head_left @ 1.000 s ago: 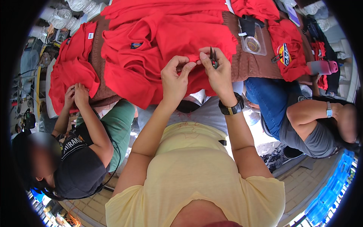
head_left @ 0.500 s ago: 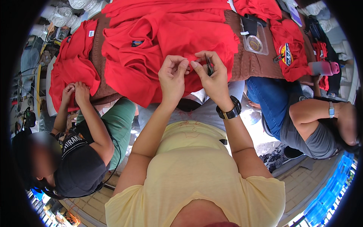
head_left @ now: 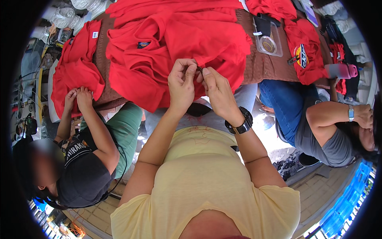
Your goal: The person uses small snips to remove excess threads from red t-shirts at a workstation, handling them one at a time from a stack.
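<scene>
A large red garment [head_left: 207,38] with a dark neck label [head_left: 143,45] lies heaped over the table edge in front of me. My left hand [head_left: 182,85] is closed, its thumb and fingertips pinching the near edge of the red cloth. Beside it, nearly touching, my right hand [head_left: 219,92] is closed round a small dark tool that looks like thread snips [head_left: 200,68]. Only a bit of the tool shows between the two hands, at the cloth edge; the rest is hidden by my fingers.
At left a person [head_left: 85,159] handles another red garment [head_left: 79,63]. A second person [head_left: 330,135] sits at right. A clear plastic box [head_left: 278,49] with a round roll, a red garment with an emblem [head_left: 301,55] and a pink bottle [head_left: 347,71] lie on the brown-covered table [head_left: 258,69].
My right hand has turned inward and moved left, bringing the dark snips from upright in its grip to the cloth edge by my left fingertips. My left hand has barely moved.
</scene>
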